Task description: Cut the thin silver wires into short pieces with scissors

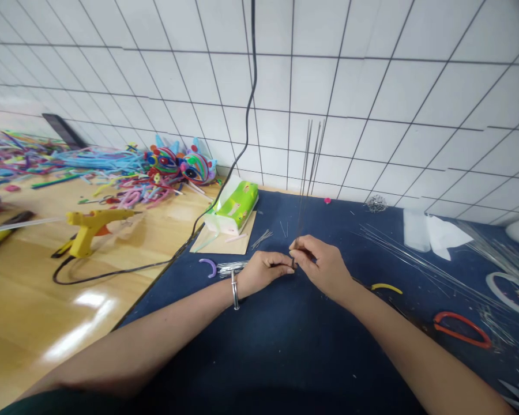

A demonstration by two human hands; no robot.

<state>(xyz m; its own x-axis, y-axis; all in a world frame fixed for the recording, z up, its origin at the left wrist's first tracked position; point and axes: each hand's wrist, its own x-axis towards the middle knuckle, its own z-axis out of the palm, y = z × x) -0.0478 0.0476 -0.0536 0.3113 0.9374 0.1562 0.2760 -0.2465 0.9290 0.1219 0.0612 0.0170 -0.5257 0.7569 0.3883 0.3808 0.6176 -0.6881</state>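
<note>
Where both hands meet near the middle of the blue mat [285,351], the left hand [263,271] and the right hand [324,266] are each pinched shut on the lower end of a bundle of thin metal wires [306,173]. The bundle stands upright from the mat. A silver bracelet [234,290] circles the left wrist. A green tissue pack [233,207] lies at the mat's far left corner, a yellow glue gun [90,227] lies off its left edge, and an orange loop [461,329] lies on its right part.
</note>
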